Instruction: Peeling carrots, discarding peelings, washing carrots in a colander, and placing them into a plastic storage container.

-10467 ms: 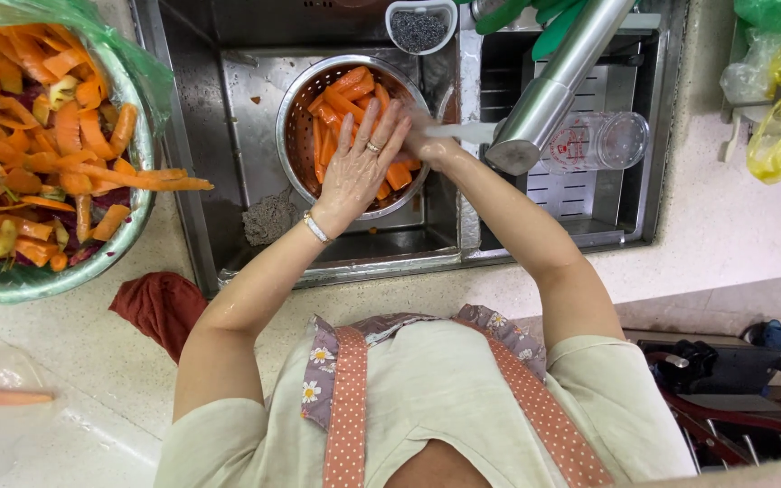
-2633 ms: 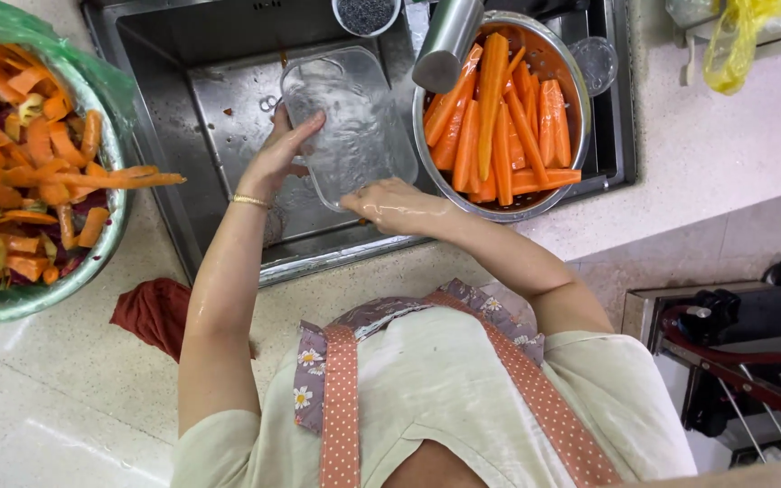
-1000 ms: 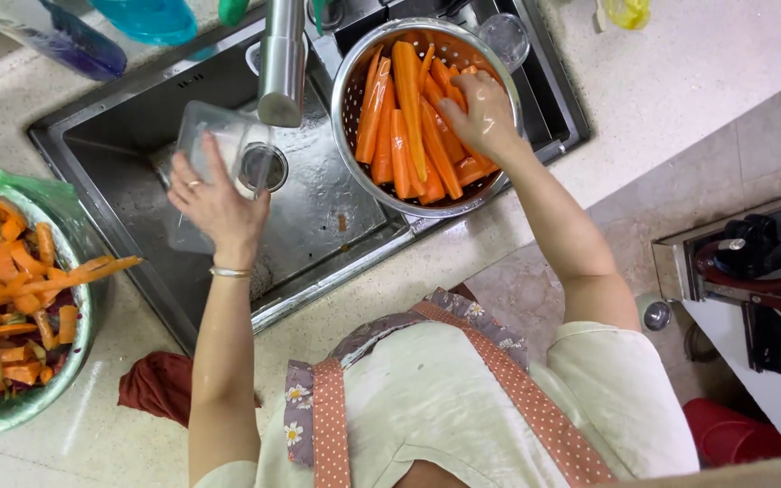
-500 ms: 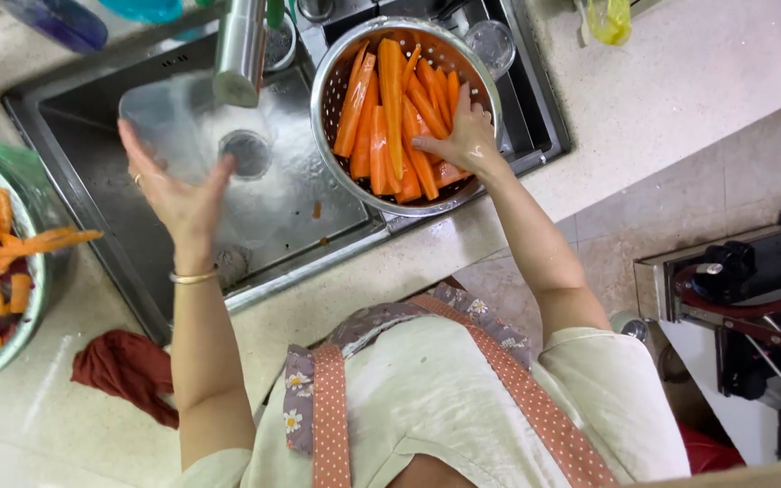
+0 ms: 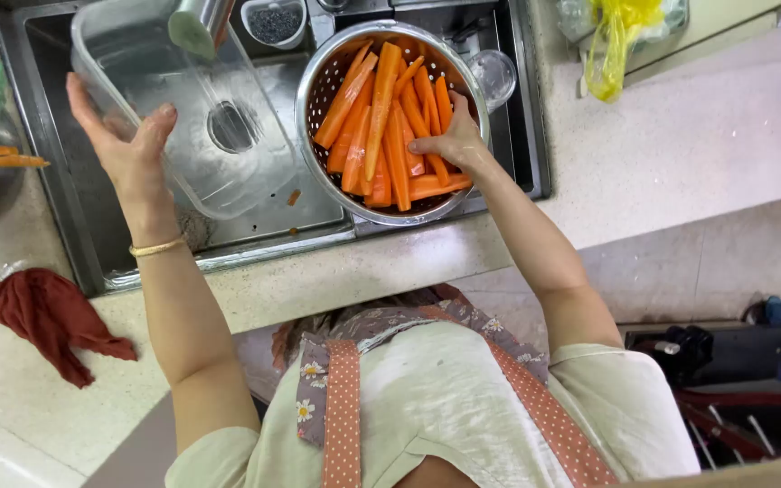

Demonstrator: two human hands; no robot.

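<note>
The pale stone surface (image 5: 680, 136) wraps round a steel sink (image 5: 83, 235), which takes up the upper left of the view. Over the sink's left half a clear plastic tub (image 5: 183, 117) is tilted on its edge under the tap (image 5: 199, 23), its open side turned toward the person, probably so that water can run out of it rather than pool.

The left hand (image 5: 124, 145) holds the tub by its near rim: the palm is spread wide behind the wall, and the thumb hooks over the edge, so the grip is loose but enough to keep it tipped.

In the sink's right half sits a perforated steel colander (image 5: 318, 108), filled with peeled carrots (image 5: 381, 126) cut lengthwise; the holes let them drain where they lie. The right hand (image 5: 449, 145) rests on the carrots near the colander's right rim, fingers bent and pressing down on a few sticks; whether it actually grips one I cannot tell.

Left of the sink lies a crumpled red cloth (image 5: 47, 321), handy for wiping. A yellow bag (image 5: 616, 41) sits at the back right, and a small strainer cup (image 5: 273, 20) stands behind the colander.
</note>
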